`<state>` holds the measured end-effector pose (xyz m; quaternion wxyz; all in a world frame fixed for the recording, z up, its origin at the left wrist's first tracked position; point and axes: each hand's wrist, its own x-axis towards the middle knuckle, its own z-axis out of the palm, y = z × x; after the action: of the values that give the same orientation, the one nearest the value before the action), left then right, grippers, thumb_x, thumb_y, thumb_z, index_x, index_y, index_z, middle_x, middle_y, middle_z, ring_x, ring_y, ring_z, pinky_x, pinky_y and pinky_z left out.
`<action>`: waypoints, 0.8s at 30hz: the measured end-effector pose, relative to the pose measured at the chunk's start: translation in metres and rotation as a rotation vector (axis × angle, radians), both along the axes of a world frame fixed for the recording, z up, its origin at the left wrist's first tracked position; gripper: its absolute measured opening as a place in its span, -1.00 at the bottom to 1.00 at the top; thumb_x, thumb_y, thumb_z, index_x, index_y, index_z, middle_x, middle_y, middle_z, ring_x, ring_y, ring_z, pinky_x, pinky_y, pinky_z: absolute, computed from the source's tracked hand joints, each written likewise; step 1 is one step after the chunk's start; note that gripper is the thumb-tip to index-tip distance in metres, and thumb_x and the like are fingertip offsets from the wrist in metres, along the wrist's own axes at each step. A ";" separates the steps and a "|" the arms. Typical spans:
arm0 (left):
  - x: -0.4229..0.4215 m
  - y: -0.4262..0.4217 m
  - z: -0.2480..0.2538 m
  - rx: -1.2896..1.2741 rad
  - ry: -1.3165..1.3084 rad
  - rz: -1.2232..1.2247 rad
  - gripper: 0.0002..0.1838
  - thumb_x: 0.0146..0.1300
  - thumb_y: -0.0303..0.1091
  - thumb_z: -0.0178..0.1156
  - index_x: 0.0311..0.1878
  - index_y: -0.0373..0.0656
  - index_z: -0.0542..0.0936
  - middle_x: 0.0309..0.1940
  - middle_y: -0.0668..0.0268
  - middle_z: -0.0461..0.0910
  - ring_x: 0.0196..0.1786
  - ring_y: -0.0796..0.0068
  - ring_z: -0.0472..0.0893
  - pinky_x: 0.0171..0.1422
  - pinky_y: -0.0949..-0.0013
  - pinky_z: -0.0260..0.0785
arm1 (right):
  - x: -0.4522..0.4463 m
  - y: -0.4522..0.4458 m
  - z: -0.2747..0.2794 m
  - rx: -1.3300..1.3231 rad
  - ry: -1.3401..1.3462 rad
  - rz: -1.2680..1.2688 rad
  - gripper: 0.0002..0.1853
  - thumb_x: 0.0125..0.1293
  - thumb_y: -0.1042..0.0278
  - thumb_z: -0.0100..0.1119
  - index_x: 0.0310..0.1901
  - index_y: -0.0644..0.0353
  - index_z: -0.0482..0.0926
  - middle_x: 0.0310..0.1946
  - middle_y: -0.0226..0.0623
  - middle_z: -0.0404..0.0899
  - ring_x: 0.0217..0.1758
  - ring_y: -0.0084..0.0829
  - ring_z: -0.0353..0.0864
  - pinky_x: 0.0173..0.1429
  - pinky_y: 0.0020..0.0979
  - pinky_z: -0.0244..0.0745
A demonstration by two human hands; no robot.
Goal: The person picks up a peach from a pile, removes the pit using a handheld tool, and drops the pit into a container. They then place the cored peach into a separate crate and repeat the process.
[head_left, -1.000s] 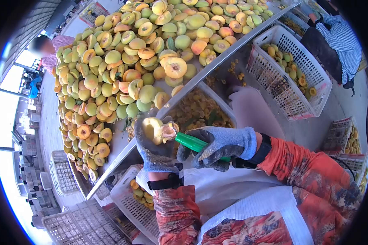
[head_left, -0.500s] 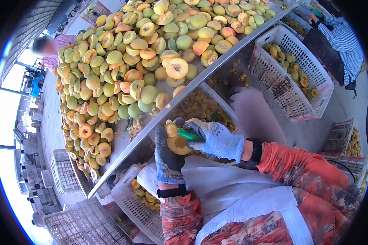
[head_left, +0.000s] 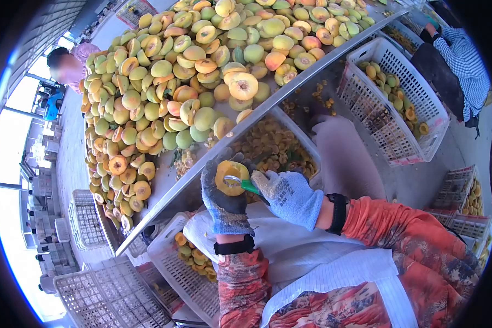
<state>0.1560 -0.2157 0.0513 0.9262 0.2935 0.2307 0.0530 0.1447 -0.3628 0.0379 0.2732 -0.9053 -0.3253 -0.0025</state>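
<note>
L. hand grips fruit half, prob. hollowed; R. hand holds scoop at its hollow; heap apparently left.

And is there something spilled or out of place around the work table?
Yes: small yellow scraps lie loose on the ground, between the scrap bin and the white fruit crate. They look spilled, since similar scraps are gathered inside the bin.

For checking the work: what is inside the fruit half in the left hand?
The metal tip of the green tool shows at the middle of the fruit half; no stone is visible. The tip covers part of the inside; the left hand hides the underside.
</note>
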 end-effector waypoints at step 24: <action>0.125 0.102 0.007 1.501 0.155 0.020 -0.39 0.09 -0.60 0.15 0.26 -0.18 0.26 0.06 0.21 0.37 -0.01 0.35 0.49 -0.02 0.45 0.41 | 0.045 -0.039 -0.018 0.295 0.441 -0.020 -0.54 0.09 0.15 0.20 -0.05 0.21 0.31 -0.32 -0.04 0.53 -0.33 -0.04 0.56 -0.26 -0.20 0.46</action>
<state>0.2806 -0.1135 0.0581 0.4581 0.8465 0.2000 0.1836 0.1901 -0.4013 0.0197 0.4664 -0.8376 -0.2451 0.1448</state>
